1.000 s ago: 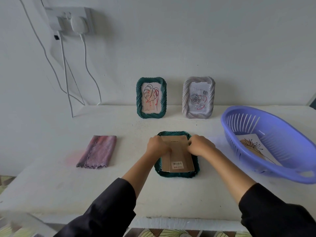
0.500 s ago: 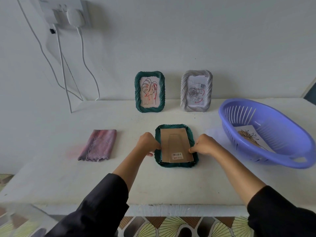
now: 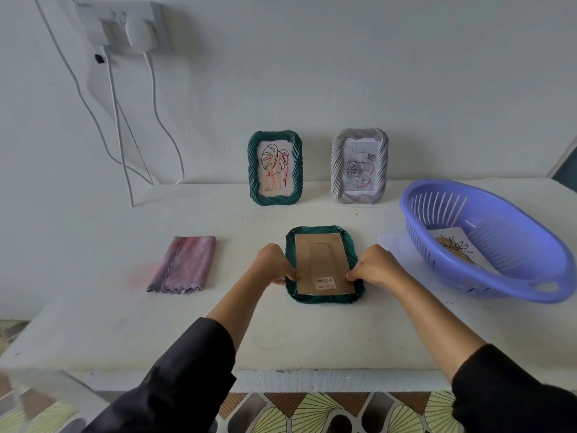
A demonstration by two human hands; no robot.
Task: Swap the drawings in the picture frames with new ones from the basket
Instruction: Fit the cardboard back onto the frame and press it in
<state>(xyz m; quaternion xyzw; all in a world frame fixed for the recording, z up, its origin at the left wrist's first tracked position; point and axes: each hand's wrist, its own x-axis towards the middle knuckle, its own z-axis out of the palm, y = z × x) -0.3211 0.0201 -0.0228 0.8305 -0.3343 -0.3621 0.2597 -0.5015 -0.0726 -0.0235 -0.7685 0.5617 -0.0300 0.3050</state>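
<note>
The dark green rope-edged picture frame (image 3: 326, 299) is laid face down on the white painted table (image 3: 281, 335). Its brown cardboard backing (image 3: 321, 257) is pinched at both side edges by the curled fingers of the left hand (image 3: 272, 264) and right hand (image 3: 377, 265). The backing is judged light, stiff and easily creased. A purple plastic basket (image 3: 415, 210) is set to the right.
</note>
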